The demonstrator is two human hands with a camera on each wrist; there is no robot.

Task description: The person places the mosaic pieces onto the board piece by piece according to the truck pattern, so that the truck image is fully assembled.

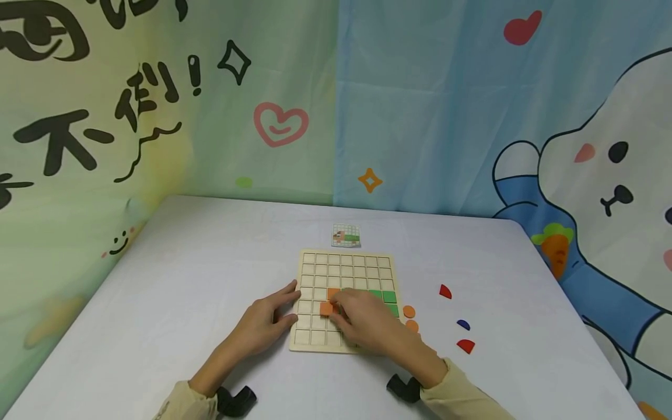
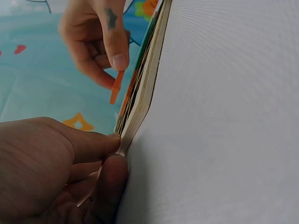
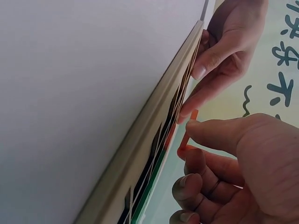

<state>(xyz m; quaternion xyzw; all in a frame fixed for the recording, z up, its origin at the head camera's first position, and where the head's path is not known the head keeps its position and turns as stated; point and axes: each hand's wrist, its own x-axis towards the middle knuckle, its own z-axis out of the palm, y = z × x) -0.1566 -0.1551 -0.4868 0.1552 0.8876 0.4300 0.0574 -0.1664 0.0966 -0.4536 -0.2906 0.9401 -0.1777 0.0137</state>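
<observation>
A pale wooden grid board [image 1: 308, 337] lies on the white table. My left hand [image 1: 266, 319] rests at its left side, with index finger and thumb spread apart and their tips against the board's edge. Over the middle of the grid, my right hand [image 1: 364, 319] pinches a thin orange tile [image 2: 116, 88] between thumb and index finger; the tile is tilted, on its edge, in the left wrist view. Orange squares [image 1: 333, 292] sit on the grid near those fingertips. Green tiles [image 1: 389, 297] lie at the grid's right side, partly hidden by the right hand.
Behind the board is a small pattern card [image 1: 346, 236]. Two orange discs [image 1: 409, 312] lie at its right edge. Farther right are a red wedge [image 1: 445, 291], a blue half-round piece [image 1: 464, 324] and another red wedge [image 1: 465, 346]. A printed curtain [image 1: 420, 116] hangs behind the table.
</observation>
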